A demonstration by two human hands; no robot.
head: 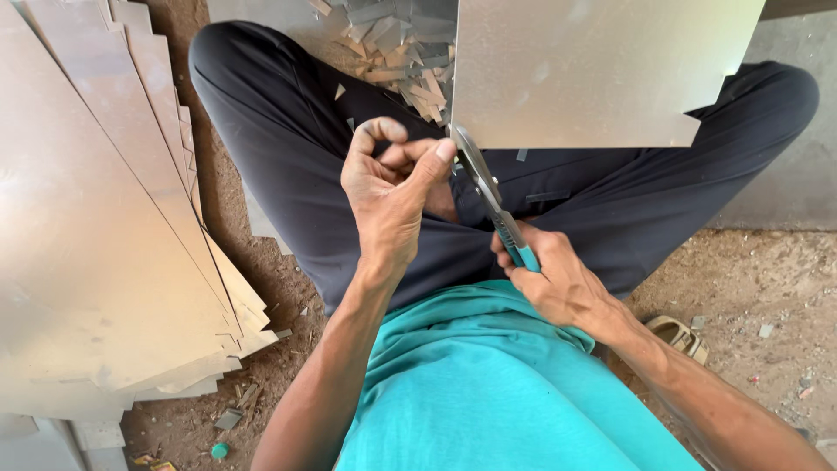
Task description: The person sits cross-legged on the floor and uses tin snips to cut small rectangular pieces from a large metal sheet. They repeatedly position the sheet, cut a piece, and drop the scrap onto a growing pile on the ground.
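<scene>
My right hand (558,279) grips the teal handles of a pair of tin snips (488,192). Their dark blades reach up to the lower left corner of a shiny metal sheet (602,70), which stands over my crossed legs in dark trousers. The sheet's lower right corner has a stepped notch. My left hand (388,192) hovers just left of the blades with its fingers curled. Its thumb tip rests against the sheet's corner beside the blades. Whether it pinches a small piece there is hidden.
A pile of small metal offcuts (401,52) lies on the ground beyond my knees. A stack of large cut sheets (87,218) leans at the left. On the dirt floor are a sandal (680,336) at the right and a small teal cap (220,451).
</scene>
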